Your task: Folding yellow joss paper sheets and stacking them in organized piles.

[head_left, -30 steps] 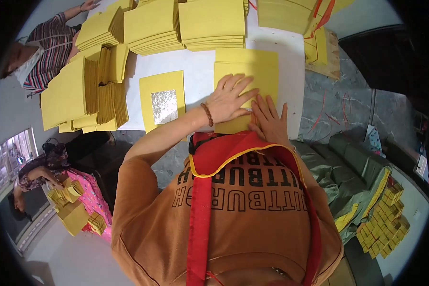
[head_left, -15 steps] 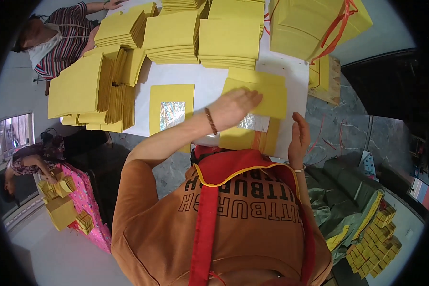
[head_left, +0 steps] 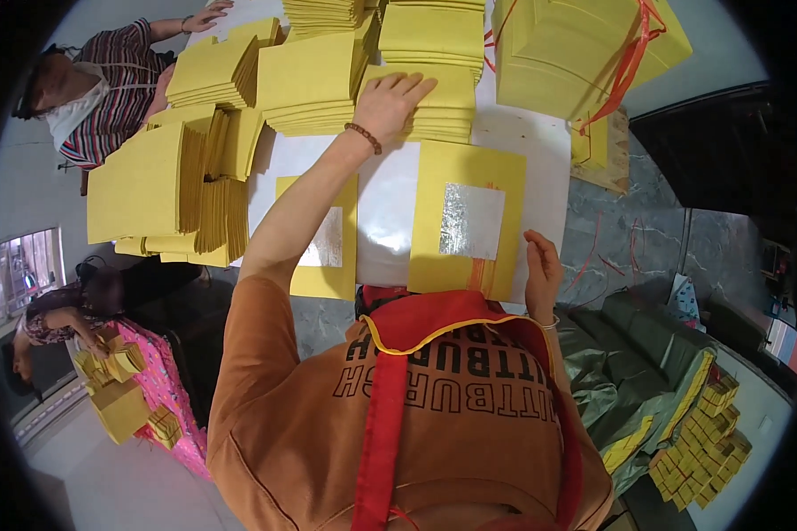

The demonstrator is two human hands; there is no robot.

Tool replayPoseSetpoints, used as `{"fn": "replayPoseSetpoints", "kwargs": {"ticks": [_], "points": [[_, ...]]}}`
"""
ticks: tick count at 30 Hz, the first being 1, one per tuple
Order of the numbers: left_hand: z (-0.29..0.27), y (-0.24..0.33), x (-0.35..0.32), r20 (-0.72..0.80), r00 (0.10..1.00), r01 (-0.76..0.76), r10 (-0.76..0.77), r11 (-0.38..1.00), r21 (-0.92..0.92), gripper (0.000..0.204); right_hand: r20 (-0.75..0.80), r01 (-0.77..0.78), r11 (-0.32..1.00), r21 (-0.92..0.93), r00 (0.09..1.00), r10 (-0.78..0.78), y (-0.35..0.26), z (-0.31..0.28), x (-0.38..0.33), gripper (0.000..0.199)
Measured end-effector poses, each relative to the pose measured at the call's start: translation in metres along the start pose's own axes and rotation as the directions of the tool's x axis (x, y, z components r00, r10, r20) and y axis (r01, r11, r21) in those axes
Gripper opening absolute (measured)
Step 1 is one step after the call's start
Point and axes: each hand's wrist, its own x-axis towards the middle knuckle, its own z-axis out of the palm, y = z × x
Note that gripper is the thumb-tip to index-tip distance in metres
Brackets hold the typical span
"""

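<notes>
My left hand (head_left: 394, 108) reaches across the table and rests on top of a stack of yellow folded paper pieces (head_left: 447, 111). Its fingers are stretched out over the top piece. My right hand (head_left: 543, 268) is held open beside the table's right edge, fingers loosely bent, with nothing in it. Just left of it lies a flat yellow sheet (head_left: 428, 168) with a silvery-white patch (head_left: 472, 221) and faint orange marks. Under my left forearm lies a second yellow sheet (head_left: 338, 283), also with a silvery patch; the forearm hides part of it.
More stacks of yellow folded pieces (head_left: 305, 75) crowd the far and left parts of the white table (head_left: 549, 177). A large yellow bundle with red ties (head_left: 549, 62) stands far right. A person in stripes (head_left: 119, 97) is far left; another works at a pink-covered table (head_left: 164, 380).
My left hand has moved up and left from the right sheet to the stack. The folded yellow piece that covered that sheet's upper part is gone from it, baring the silvery patch.
</notes>
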Motion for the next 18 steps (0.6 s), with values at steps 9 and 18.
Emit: {"fn": "replayPoseSetpoints", "kwargs": {"ticks": [9,18], "points": [[0.008,-0.004,-0.004,0.128,0.991,-0.040,0.042,0.999,-0.018,0.050,0.038,0.024,0.999,0.027,0.999,-0.025,0.005,0.002,0.015,0.020],[0.036,0.003,-0.020,0.002,0.997,-0.072,0.072,0.994,0.083,0.047,0.056,-0.044,0.997,0.070,0.998,0.040,0.010,0.006,0.022,0.021]]}}
